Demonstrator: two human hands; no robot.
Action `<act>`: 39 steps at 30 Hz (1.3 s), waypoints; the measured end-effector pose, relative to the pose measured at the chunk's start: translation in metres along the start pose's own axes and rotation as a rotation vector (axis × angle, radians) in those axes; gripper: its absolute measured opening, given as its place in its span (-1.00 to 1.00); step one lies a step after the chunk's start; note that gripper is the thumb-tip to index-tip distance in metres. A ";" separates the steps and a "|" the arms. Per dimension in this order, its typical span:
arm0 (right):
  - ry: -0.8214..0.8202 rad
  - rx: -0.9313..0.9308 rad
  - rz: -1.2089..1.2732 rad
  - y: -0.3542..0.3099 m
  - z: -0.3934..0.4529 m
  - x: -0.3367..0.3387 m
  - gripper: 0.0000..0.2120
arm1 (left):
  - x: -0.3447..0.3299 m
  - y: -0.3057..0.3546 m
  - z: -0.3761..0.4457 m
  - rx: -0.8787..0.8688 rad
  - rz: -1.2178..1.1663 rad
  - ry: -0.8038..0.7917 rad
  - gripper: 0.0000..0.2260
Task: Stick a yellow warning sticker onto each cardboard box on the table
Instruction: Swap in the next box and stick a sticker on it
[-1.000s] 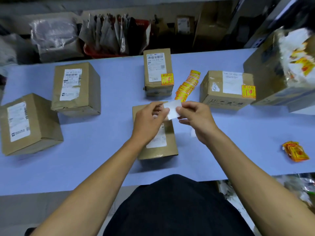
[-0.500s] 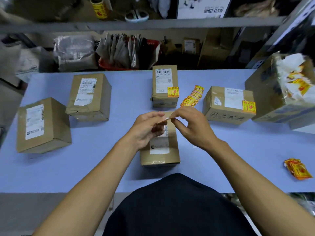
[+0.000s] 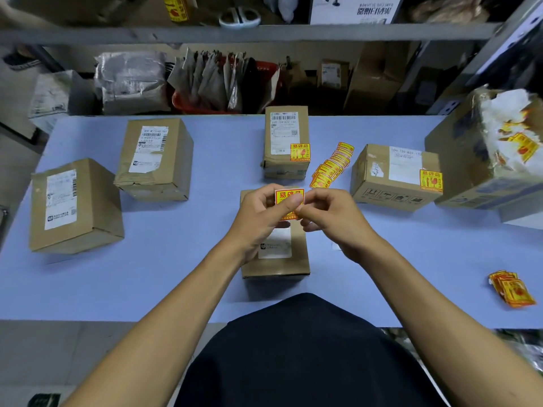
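Between both hands I hold a yellow warning sticker (image 3: 288, 198), printed face toward me, above a small cardboard box (image 3: 276, 264) in front of me. My left hand (image 3: 260, 215) pinches its left edge and my right hand (image 3: 329, 220) pinches its lower right. Two boxes at the left, the nearer (image 3: 75, 205) and the farther (image 3: 155, 160), show only white labels. The upright box (image 3: 285, 142) and the right-hand box (image 3: 395, 177) each carry a yellow sticker. A fanned strip of stickers (image 3: 332, 167) lies between them.
A large open box (image 3: 484, 148) with white paper and yellow stickers stands at the table's right end. A small pile of stickers (image 3: 512, 289) lies near the front right of the blue table (image 3: 176, 277). Shelves with parcels and bags run behind the table.
The sticker showed its white backing a second ago, then was edge-on; now its yellow printed face is toward me. My hands have stayed together over the near box.
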State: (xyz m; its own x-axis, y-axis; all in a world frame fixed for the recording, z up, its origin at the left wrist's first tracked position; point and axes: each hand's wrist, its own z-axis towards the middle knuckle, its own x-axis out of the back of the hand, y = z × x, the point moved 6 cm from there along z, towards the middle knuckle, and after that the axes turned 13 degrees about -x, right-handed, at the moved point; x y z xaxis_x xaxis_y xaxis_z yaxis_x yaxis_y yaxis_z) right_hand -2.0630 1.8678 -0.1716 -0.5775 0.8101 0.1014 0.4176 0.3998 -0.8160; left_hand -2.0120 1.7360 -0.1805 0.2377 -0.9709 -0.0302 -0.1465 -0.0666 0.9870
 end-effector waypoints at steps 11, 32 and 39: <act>-0.073 -0.039 0.039 -0.010 -0.005 0.005 -0.89 | 0.001 0.002 -0.003 0.086 -0.020 -0.049 -0.90; -0.270 -0.099 0.188 -0.018 -0.012 -0.008 -0.82 | 0.005 0.022 -0.002 0.085 -0.122 -0.200 -0.76; -0.293 -0.044 0.145 -0.021 -0.015 -0.011 -0.82 | 0.004 0.025 -0.003 0.077 -0.148 -0.223 -0.89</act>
State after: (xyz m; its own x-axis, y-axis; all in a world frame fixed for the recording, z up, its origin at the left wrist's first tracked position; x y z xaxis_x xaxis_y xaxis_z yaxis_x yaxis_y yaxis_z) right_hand -2.0546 1.8566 -0.1473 -0.6846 0.7043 -0.1875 0.5366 0.3130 -0.7837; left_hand -2.0115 1.7314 -0.1557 0.0464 -0.9753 -0.2159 -0.2004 -0.2209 0.9545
